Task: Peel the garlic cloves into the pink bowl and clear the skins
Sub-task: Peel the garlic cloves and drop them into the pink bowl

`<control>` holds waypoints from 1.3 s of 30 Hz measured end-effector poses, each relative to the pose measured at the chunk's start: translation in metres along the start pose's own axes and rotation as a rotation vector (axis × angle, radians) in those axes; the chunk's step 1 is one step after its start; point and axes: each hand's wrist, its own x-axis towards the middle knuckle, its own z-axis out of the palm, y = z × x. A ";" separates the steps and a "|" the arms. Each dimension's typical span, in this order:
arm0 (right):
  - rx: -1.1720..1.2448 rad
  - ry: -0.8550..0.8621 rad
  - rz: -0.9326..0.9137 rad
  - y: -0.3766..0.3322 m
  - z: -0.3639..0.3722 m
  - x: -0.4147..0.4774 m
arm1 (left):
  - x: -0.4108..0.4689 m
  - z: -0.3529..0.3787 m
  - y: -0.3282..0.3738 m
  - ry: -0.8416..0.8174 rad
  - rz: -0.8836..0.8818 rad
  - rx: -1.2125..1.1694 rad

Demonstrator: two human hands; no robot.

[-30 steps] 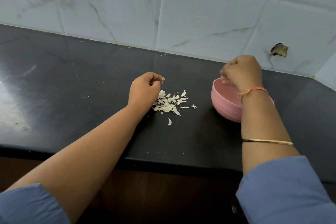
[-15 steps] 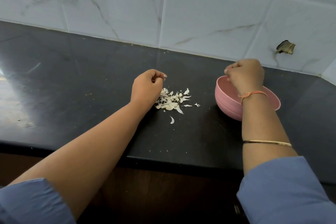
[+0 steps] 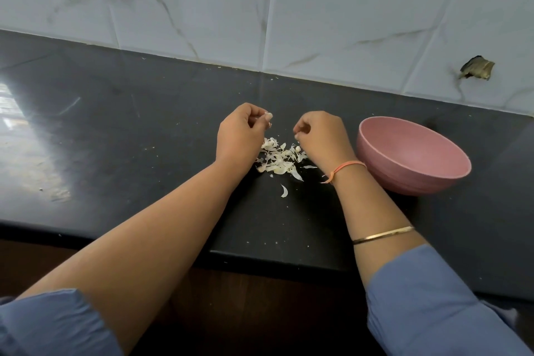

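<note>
Bowl (image 3: 404, 176) is set upright on the counter (image 3: 130, 130). Skins (image 3: 277, 160) are piled on the counter just left of the bowl, apart from it. One stray skin (image 3: 284, 191) is seen near the pile, on the front side. Left grip (image 3: 239, 136) is held left of the pile, farthest from the bowl. It is narrow, with a clove (image 3: 268, 116) pinched at the fingertips. Right grip (image 3: 320, 136) is held between pile and bowl, over the pile's right edge, fingers curled tight. Whether anything is held there cannot be told. A chipped tile (image 3: 476, 68) is seen on the wall behind the bowl.
</note>
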 end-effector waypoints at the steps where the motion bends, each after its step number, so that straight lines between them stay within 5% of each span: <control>1: -0.034 -0.025 0.018 0.002 0.001 0.000 | 0.000 0.000 0.000 -0.002 -0.001 0.005; 12: -0.146 -0.278 0.022 0.015 0.002 0.007 | 0.003 0.005 0.001 -0.042 0.014 0.093; 18: -0.102 -0.183 -0.043 0.018 0.006 0.000 | 0.003 0.004 0.001 -0.035 0.028 0.108; 26: 0.255 0.023 -0.032 0.017 0.005 -0.006 | 0.002 0.005 0.001 -0.058 0.071 0.111; 34: 0.176 0.148 -0.099 0.014 0.004 -0.006 | 0.004 0.005 0.000 -0.049 0.067 0.107; 39: 0.159 0.379 -0.259 0.005 0.004 -0.003 | 0.003 0.005 0.002 -0.043 0.061 0.105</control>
